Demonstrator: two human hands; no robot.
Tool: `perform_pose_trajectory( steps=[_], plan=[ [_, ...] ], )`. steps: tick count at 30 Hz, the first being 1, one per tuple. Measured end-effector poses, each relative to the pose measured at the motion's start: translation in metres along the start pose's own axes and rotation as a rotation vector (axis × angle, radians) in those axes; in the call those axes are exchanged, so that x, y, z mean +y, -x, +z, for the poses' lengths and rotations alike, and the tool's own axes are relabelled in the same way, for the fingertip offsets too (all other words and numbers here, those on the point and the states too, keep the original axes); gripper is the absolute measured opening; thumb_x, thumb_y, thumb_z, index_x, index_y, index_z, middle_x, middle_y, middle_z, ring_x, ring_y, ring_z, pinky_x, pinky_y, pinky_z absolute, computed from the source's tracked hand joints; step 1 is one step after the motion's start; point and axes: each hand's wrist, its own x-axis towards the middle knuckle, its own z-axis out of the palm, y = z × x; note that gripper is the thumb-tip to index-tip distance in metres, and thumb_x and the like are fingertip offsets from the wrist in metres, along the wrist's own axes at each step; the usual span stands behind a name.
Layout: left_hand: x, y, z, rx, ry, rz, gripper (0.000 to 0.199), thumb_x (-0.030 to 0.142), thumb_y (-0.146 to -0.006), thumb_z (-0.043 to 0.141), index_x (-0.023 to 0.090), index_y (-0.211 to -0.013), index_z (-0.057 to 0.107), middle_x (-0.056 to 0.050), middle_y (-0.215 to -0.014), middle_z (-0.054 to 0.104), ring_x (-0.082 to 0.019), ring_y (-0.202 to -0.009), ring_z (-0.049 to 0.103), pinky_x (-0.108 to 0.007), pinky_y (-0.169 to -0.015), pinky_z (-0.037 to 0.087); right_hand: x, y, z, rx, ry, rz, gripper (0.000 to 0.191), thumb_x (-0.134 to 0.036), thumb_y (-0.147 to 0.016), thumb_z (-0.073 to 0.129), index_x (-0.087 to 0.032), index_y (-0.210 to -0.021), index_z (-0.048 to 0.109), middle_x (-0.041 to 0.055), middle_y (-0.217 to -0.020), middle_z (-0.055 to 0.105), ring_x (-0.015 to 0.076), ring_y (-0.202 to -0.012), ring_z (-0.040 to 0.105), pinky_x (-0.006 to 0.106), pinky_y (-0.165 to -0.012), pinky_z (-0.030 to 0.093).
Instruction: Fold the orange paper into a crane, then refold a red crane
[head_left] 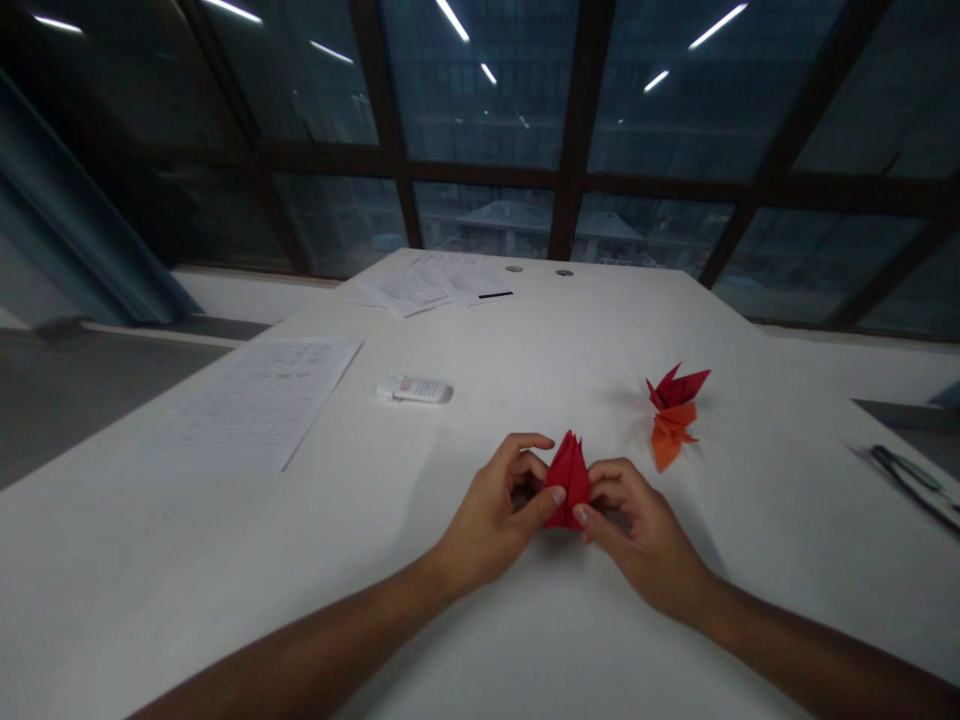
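Observation:
A red folded origami paper [569, 478] stands point-up just over the white table [480, 640], pinched between both hands. My left hand [504, 508] is closed on its left side, the thumb pressed flat to the front face. On the opposite side my right hand [637, 530] grips the lower right edge, thumb in front and fingers curled behind. The paper's back is hidden from me. To the right sit two finished-looking origami pieces, a red one [677, 386] behind an orange one [673, 432]; they touch or overlap.
A white tube-shaped bottle [415, 390] lies beyond my left hand. Printed sheets [262, 400] are at the left, with more papers [420, 285] and a black pen-like strip [496, 295] at the far end. Dark-handled scissors [911, 480] rest near the right edge. Windows stand behind.

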Motion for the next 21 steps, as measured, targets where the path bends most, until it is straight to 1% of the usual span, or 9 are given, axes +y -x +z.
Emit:
perform_pose_trajectory(
  steps=[2, 4, 6, 8, 11, 14, 17, 21],
  plan=[
    [-0.002, 0.0, -0.001, -0.002, -0.021, 0.023, 0.042, 0.032, -0.095, 0.068, 0.022, -0.132, 0.05, 0.0, -0.087, 0.064, -0.013, -0.078, 0.064, -0.027, -0.073, 0.05, 0.002, -0.001, 0.001, -0.011, -0.049, -0.004, 0.022, -0.033, -0.099, 0.06, -0.026, -0.118, 0.051, 0.0028, -0.096, 0.074, 0.0179, -0.081, 0.068, 0.03, -0.071, 0.055],
    [-0.001, 0.001, -0.001, -0.013, -0.065, 0.052, 0.041, 0.032, -0.097, 0.065, 0.022, -0.134, 0.051, -0.001, -0.089, 0.064, -0.014, -0.08, 0.064, -0.027, -0.075, 0.05, 0.003, -0.002, 0.001, -0.007, -0.064, -0.024, 0.025, -0.035, -0.101, 0.058, -0.026, -0.123, 0.049, 0.0049, -0.105, 0.073, 0.0178, -0.086, 0.069, 0.032, -0.077, 0.056],
    [0.001, 0.001, -0.002, -0.03, -0.114, 0.071, 0.04, 0.032, -0.098, 0.063, 0.022, -0.136, 0.053, -0.002, -0.089, 0.064, -0.014, -0.08, 0.063, -0.028, -0.075, 0.05, 0.005, -0.003, 0.001, 0.021, -0.059, -0.047, 0.026, -0.037, -0.102, 0.057, -0.026, -0.125, 0.05, 0.0073, -0.114, 0.071, 0.0187, -0.095, 0.069, 0.034, -0.085, 0.057],
    [0.002, 0.002, -0.003, -0.054, -0.167, 0.084, 0.04, 0.032, -0.099, 0.062, 0.022, -0.137, 0.054, -0.002, -0.09, 0.064, -0.014, -0.079, 0.062, -0.027, -0.074, 0.049, 0.007, -0.004, 0.001, 0.049, -0.046, -0.066, 0.028, -0.039, -0.102, 0.058, -0.026, -0.126, 0.051, 0.0085, -0.119, 0.07, 0.0198, -0.102, 0.069, 0.035, -0.09, 0.056],
    [0.004, 0.003, -0.003, -0.098, -0.226, 0.091, 0.04, 0.033, -0.099, 0.061, 0.023, -0.137, 0.057, -0.003, -0.092, 0.064, -0.013, -0.079, 0.06, -0.027, -0.073, 0.048, 0.011, -0.004, -0.001, 0.085, -0.064, -0.07, 0.035, -0.041, -0.102, 0.058, -0.028, -0.133, 0.048, 0.008, -0.119, 0.069, 0.0204, -0.106, 0.068, 0.035, -0.091, 0.057],
    [0.004, 0.003, -0.003, -0.128, -0.218, 0.056, 0.038, 0.035, -0.1, 0.059, 0.022, -0.136, 0.058, -0.003, -0.092, 0.064, -0.013, -0.077, 0.058, -0.027, -0.072, 0.048, 0.013, -0.004, -0.003, 0.128, -0.074, -0.064, 0.038, -0.042, -0.105, 0.052, -0.029, -0.14, 0.047, 0.0075, -0.12, 0.069, 0.021, -0.11, 0.068, 0.034, -0.091, 0.057],
    [0.004, 0.002, -0.003, -0.121, -0.171, 0.007, 0.037, 0.037, -0.101, 0.058, 0.022, -0.135, 0.058, -0.002, -0.089, 0.062, -0.013, -0.075, 0.057, -0.026, -0.069, 0.046, 0.014, -0.005, -0.003, 0.158, -0.043, -0.068, 0.033, -0.042, -0.105, 0.051, -0.029, -0.136, 0.053, 0.0069, -0.118, 0.07, 0.0201, -0.108, 0.068, 0.032, -0.091, 0.057],
    [0.004, 0.0, -0.004, -0.107, -0.084, -0.034, 0.037, 0.041, -0.099, 0.061, 0.021, -0.13, 0.06, -0.002, -0.087, 0.061, -0.013, -0.074, 0.057, -0.027, -0.069, 0.045, 0.014, -0.006, -0.001, 0.147, -0.053, -0.095, 0.028, -0.039, -0.103, 0.057, -0.028, -0.128, 0.056, 0.0057, -0.111, 0.07, 0.0195, -0.101, 0.069, 0.032, -0.089, 0.056]
  ],
)
